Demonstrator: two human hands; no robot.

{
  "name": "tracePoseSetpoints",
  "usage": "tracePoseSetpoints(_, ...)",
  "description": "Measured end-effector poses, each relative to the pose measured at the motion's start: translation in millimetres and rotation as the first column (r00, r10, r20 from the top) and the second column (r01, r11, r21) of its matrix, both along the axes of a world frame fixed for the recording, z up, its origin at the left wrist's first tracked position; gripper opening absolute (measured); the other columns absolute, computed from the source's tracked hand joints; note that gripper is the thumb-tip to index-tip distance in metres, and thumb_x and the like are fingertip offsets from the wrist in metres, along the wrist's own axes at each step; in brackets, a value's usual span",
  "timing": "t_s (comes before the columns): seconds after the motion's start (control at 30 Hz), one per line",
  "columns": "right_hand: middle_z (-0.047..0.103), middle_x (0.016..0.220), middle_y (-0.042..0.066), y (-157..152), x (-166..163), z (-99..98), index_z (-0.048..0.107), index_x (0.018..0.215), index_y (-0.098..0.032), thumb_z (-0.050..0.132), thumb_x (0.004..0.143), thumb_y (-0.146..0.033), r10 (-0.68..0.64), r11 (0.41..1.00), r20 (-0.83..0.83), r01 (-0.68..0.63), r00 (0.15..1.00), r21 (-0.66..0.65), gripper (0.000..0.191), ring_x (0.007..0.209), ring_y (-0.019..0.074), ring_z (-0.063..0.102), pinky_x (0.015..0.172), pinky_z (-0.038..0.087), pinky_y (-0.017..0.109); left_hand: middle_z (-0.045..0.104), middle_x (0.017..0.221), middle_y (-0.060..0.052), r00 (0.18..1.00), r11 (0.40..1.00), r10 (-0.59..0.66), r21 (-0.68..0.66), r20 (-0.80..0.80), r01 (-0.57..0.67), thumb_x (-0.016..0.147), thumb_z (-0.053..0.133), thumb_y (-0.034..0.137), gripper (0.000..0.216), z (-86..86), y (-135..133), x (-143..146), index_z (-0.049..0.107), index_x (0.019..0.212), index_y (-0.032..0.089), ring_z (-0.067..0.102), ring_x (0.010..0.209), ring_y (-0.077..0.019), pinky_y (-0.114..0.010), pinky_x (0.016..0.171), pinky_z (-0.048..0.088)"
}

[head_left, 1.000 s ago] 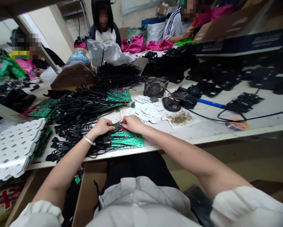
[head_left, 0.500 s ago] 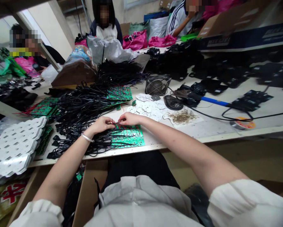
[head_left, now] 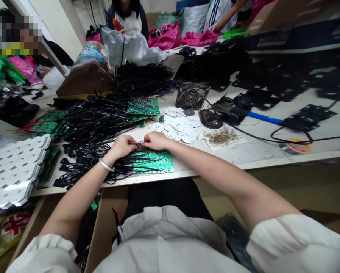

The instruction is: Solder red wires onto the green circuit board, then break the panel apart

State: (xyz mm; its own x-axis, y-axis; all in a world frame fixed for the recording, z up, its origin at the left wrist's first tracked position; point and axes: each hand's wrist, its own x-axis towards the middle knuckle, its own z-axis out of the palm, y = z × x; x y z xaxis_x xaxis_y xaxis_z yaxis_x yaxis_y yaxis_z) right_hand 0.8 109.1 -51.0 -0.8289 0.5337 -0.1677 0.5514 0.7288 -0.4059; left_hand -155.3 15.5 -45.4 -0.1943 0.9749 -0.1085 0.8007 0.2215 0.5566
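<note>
The thin wires (head_left: 140,144) lie between the two hands, just over the far edge of the green circuit boards (head_left: 155,163), which rest near the front edge of the counter (head_left: 226,163). The left hand (head_left: 125,146) has a narrow grip, thumb and fingers pinched on the wires; the right hand (head_left: 156,140) pinches in the same way, though exactly which strand each holds is too small to tell.

The wires should be light, limp and a little springy, easy to bend but likely to slip or tangle, so they are best taken near their ends between thumb and fingertip. The boards look stiff, thin and light; their joints are probably the fragile part, so the edges make the safer hold, while the black cables (head_left: 97,157) would drag on them.

Compared with half a second ago, the hands stay close together and the boards stay put; the view tips lower, cutting off more of the far co-worker (head_left: 130,22), in front of whom a red object (head_left: 117,25) now shows
</note>
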Motion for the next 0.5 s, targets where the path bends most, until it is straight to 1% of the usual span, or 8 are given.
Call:
tracePoseSetpoints(0.13, 0.070, 0.094, 0.010, -4, -4, -2.8, 0.070, 0.094, -0.016, 0.053, 0.086, -0.037, -0.030, 0.999, -0.033, 0.029, 0.999, -0.032, 0.028, 0.089, 0.0230, 0.061, 0.068, 0.039, 0.027, 0.069, 0.074, -0.005, 0.994, 0.999, 0.031, 0.009, -0.106, -0.031, 0.067, 0.059, 0.024, 0.019, -2.5, 2, 0, 0.070, 0.079, 0.013, 0.059, 0.070, -0.0186, -0.029, 0.068, 0.043)
tracePoseSetpoints(0.2, 0.070, 0.091, 0.009, 1, -2, -2.3, 0.070, 0.093, -0.015, 0.054, 0.086, -0.035, -0.011, 0.996, -0.054, 0.006, 0.998, -0.092, 0.027, 0.084, 0.0208, 0.061, 0.067, 0.040, 0.026, 0.069, 0.073, -0.005, 0.993, 0.999, -0.020, -0.027, -0.112, 0.018, 0.067, 0.061, 0.025, 0.019, 0.6, 3, -5, 0.071, 0.079, 0.014, 0.059, 0.068, -0.0180, -0.028, 0.067, 0.044)
tracePoseSetpoints(0.27, 0.070, 0.089, 0.006, 10, 5, 0.7, 0.069, 0.099, -0.016, 0.055, 0.086, -0.035, 0.023, 0.987, -0.086, -0.036, 0.996, -0.158, 0.027, 0.078, 0.0160, 0.061, 0.066, 0.041, 0.023, 0.069, 0.075, -0.004, 0.991, 0.995, -0.084, -0.068, -0.103, 0.077, 0.067, 0.063, 0.028, 0.023, 7.7, 3, -12, 0.072, 0.082, 0.015, 0.060, 0.068, -0.0179, -0.028, 0.068, 0.046)
tracePoseSetpoints(0.33, 0.069, 0.091, 0.004, 23, 16, 5.2, 0.061, 0.116, -0.016, 0.055, 0.087, -0.034, 0.020, 0.973, -0.130, -0.050, 0.991, -0.227, 0.035, 0.073, 0.0123, 0.059, 0.065, 0.043, 0.021, 0.069, 0.085, -0.006, 0.985, 0.991, -0.124, -0.054, -0.119, 0.118, 0.068, 0.064, 0.033, 0.033, 16.7, 3, -18, 0.072, 0.094, 0.015, 0.061, 0.077, -0.0201, -0.030, 0.076, 0.048)
tracePoseSetpoints(0.4, 0.069, 0.088, 0.005, 33, 29, 9.0, 0.053, 0.127, -0.014, 0.057, 0.085, -0.033, -0.025, 0.951, -0.142, -0.020, 0.990, -0.310, 0.046, 0.067, 0.0118, 0.057, 0.062, 0.043, 0.022, 0.066, 0.101, -0.010, 0.975, 0.984, -0.166, 0.036, -0.149, 0.173, 0.069, 0.063, 0.037, 0.044, 23.7, 5, -20, 0.068, 0.106, 0.014, 0.060, 0.094, -0.0229, -0.034, 0.088, 0.045)
tracePoseSetpoints(0.43, 0.069, 0.084, 0.005, 37, 34, 10.1, 0.053, 0.127, -0.012, 0.059, 0.084, -0.032, -0.040, 0.938, -0.130, -0.008, 0.991, -0.346, 0.048, 0.064, 0.0120, 0.056, 0.061, 0.042, 0.023, 0.064, 0.108, -0.011, 0.967, 0.973, -0.198, 0.086, -0.159, 0.213, 0.070, 0.062, 0.040, 0.047, 25.3, 8, -19, 0.066, 0.110, 0.014, 0.058, 0.101, -0.0237, -0.035, 0.093, 0.043)
tracePoseSetpoints(0.47, 0.068, 0.080, 0.005, 39, 38, 10.6, 0.057, 0.122, -0.011, 0.061, 0.081, -0.030, -0.041, 0.927, -0.112, -0.004, 0.993, -0.374, 0.045, 0.063, 0.0122, 0.055, 0.061, 0.042, 0.023, 0.062, 0.113, -0.012, 0.958, 0.959, -0.242, 0.112, -0.155, 0.260, 0.072, 0.061, 0.042, 0.049, 25.4, 12, -16, 0.064, 0.112, 0.014, 0.055, 0.106, -0.0240, -0.035, 0.096, 0.041)
tracePoseSetpoints(0.5, 0.068, 0.077, 0.005, 39, 40, 10.6, 0.063, 0.114, -0.011, 0.063, 0.079, -0.029, -0.030, 0.922, -0.092, -0.008, 0.995, -0.388, 0.039, 0.062, 0.0122, 0.054, 0.061, 0.042, 0.023, 0.061, 0.116, -0.012, 0.946, 0.945, -0.294, 0.103, -0.135, 0.309, 0.074, 0.059, 0.043, 0.050, 24.2, 17, -12, 0.063, 0.114, 0.013, 0.055, 0.107, -0.0239, -0.035, 0.097, 0.040)
